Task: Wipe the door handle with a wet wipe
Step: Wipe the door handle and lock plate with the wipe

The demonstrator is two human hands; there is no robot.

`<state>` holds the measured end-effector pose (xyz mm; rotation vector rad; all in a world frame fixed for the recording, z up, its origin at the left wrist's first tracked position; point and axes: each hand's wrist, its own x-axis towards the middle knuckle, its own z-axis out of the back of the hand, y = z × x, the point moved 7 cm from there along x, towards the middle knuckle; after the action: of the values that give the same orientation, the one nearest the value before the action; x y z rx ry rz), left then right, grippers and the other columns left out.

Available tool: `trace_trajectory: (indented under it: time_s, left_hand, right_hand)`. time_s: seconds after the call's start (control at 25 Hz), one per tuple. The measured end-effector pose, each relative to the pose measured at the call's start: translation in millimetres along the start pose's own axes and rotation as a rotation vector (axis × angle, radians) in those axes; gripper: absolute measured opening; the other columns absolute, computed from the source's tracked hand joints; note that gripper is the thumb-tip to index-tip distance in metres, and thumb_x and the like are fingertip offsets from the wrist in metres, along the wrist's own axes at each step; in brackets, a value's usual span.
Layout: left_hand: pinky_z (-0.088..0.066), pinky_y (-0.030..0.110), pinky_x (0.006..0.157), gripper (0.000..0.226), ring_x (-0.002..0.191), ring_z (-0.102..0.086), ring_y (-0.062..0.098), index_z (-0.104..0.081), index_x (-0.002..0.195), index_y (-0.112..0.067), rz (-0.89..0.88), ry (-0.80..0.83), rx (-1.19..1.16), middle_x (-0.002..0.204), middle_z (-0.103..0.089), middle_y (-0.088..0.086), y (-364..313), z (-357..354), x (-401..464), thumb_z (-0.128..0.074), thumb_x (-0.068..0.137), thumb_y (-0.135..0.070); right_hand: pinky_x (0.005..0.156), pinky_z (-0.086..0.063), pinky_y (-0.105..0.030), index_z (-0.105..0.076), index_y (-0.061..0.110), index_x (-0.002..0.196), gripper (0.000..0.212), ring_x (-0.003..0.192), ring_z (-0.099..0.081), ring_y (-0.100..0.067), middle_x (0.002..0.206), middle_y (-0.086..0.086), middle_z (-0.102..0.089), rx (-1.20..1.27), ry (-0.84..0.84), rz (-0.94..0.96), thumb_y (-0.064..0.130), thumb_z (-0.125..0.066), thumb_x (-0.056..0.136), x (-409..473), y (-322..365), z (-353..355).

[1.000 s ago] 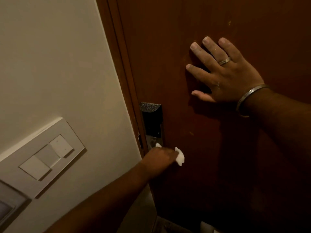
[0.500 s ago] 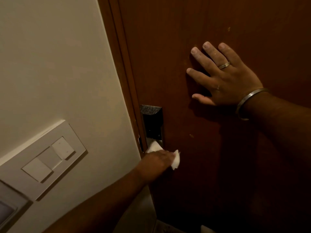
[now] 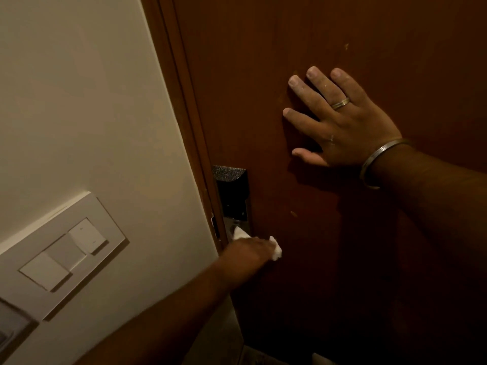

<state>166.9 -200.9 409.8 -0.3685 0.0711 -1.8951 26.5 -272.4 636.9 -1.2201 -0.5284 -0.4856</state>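
My left hand [image 3: 247, 254] is closed around a white wet wipe [image 3: 276, 250] and pressed over the door handle, which is hidden beneath the hand. White corners of the wipe stick out at the hand's top left and right. Just above it, the dark lock plate [image 3: 232, 191] is fixed to the brown wooden door [image 3: 303, 35] near its left edge. My right hand [image 3: 340, 119] lies flat on the door higher up and to the right, fingers spread, with a ring and a metal bangle on the wrist.
The brown door frame [image 3: 181, 88] runs along the door's left edge. On the cream wall [image 3: 79, 88] to the left sits a white switch panel [image 3: 66, 248]. The lower door area is dark.
My left hand with the wipe has shifted a little up and left, then back toward the right, over the handle. My right hand stays flat on the door.
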Motion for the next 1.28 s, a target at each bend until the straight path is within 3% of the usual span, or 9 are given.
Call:
trace_trajectory:
  time_s: [0.12, 0.24, 0.4, 0.52, 0.6, 0.84, 1.12, 1.2, 1.28]
  left_hand:
    - [-0.057, 0.041, 0.083, 0.039, 0.095, -0.069, 0.028, -0.065, 0.109, -0.001, -0.087, -0.028, -0.033, 0.103, -0.072, 0.016, -5.9, -16.1, -3.5, -0.079, 0.073, -0.002]
    - [-0.049, 0.032, 0.095, 0.024, 0.109, -0.059, 0.016, -0.065, 0.114, -0.019, -0.124, -0.052, 0.092, 0.120, -0.066, 0.005, 37.9, 17.7, -16.3, -0.065, 0.090, -0.018]
    - [-0.054, 0.033, 0.081, 0.019, 0.098, -0.066, 0.018, -0.067, 0.107, -0.022, -0.241, 0.139, 0.283, 0.109, -0.071, 0.003, 48.4, 21.4, 4.4, -0.067, 0.088, -0.024]
    - [-0.050, 0.037, 0.090, 0.023, 0.099, -0.065, 0.020, -0.063, 0.114, -0.018, -0.084, 0.138, 0.186, 0.113, -0.069, 0.005, 2.6, -10.4, 21.9, -0.061, 0.092, -0.022]
    - [-0.040, 0.045, 0.103, 0.025, 0.105, -0.064, 0.018, -0.061, 0.116, -0.020, -0.041, 0.008, 0.050, 0.116, -0.069, 0.003, -9.2, -15.9, 9.9, -0.061, 0.091, -0.018]
    - [-0.053, 0.046, 0.091, 0.044, 0.114, -0.061, 0.030, -0.062, 0.120, -0.017, -0.084, -0.034, 0.310, 0.126, -0.064, 0.011, 76.7, 25.4, -18.9, -0.076, 0.078, -0.014]
    - [-0.047, 0.041, 0.097, 0.045, 0.121, -0.055, 0.025, -0.053, 0.127, -0.015, 0.130, -0.090, 0.244, 0.132, -0.059, 0.009, 17.8, -11.1, -14.9, -0.069, 0.085, -0.021]
    - [-0.050, 0.041, 0.094, 0.056, 0.115, -0.060, 0.026, -0.055, 0.126, -0.010, -0.017, -0.133, 0.230, 0.125, -0.063, 0.012, -4.3, -17.6, -17.2, -0.079, 0.076, -0.014]
    - [-0.043, 0.040, 0.101, 0.056, 0.122, -0.053, 0.023, -0.051, 0.131, -0.010, -0.102, -0.106, 0.134, 0.132, -0.059, 0.011, 5.5, -5.6, -18.3, -0.074, 0.080, -0.007]
  right_hand:
    - [0.116, -0.027, -0.057, -0.044, 0.016, 0.144, 0.073, 0.145, -0.028, -0.044, 0.159, -0.024, -0.027, -0.003, -0.002, -0.004, 0.068, -0.031, 0.095, 0.3, 1.6, 0.0]
    - [0.117, -0.026, -0.057, -0.043, 0.016, 0.144, 0.072, 0.145, -0.027, -0.044, 0.159, -0.024, -0.025, 0.014, 0.017, 0.002, 0.068, -0.030, 0.095, 0.5, 1.5, 0.3]
    - [0.118, -0.023, -0.057, -0.039, 0.017, 0.146, 0.074, 0.146, -0.024, -0.044, 0.160, -0.023, -0.022, -0.018, 0.055, 0.006, 0.069, -0.027, 0.095, -0.2, 1.7, -0.5]
    - [0.118, -0.023, -0.057, -0.039, 0.017, 0.147, 0.074, 0.146, -0.024, -0.044, 0.160, -0.024, -0.021, -0.008, 0.061, 0.006, 0.069, -0.027, 0.095, 0.9, 1.9, 0.4]
    - [0.117, -0.023, -0.057, -0.040, 0.017, 0.146, 0.073, 0.146, -0.025, -0.044, 0.160, -0.024, -0.023, -0.006, 0.039, 0.003, 0.068, -0.029, 0.095, -0.9, 0.2, 1.2]
    - [0.118, -0.023, -0.056, -0.041, 0.017, 0.146, 0.073, 0.146, -0.025, -0.044, 0.160, -0.024, -0.023, -0.001, 0.034, 0.002, 0.067, -0.028, 0.095, 0.7, 0.8, 0.2]
    - [0.118, -0.020, -0.056, -0.040, 0.016, 0.147, 0.074, 0.146, -0.024, -0.044, 0.160, -0.023, -0.022, 0.002, 0.026, -0.007, 0.068, -0.026, 0.096, 0.0, 1.0, 0.0]
    - [0.117, -0.022, -0.056, -0.041, 0.016, 0.146, 0.074, 0.146, -0.026, -0.044, 0.160, -0.023, -0.024, -0.003, 0.011, -0.010, 0.068, -0.027, 0.096, 0.0, 0.7, 1.4]
    - [0.117, -0.023, -0.056, -0.043, 0.016, 0.145, 0.073, 0.145, -0.027, -0.043, 0.159, -0.023, -0.025, -0.005, 0.003, -0.010, 0.068, -0.029, 0.095, -0.7, 0.8, 1.4]
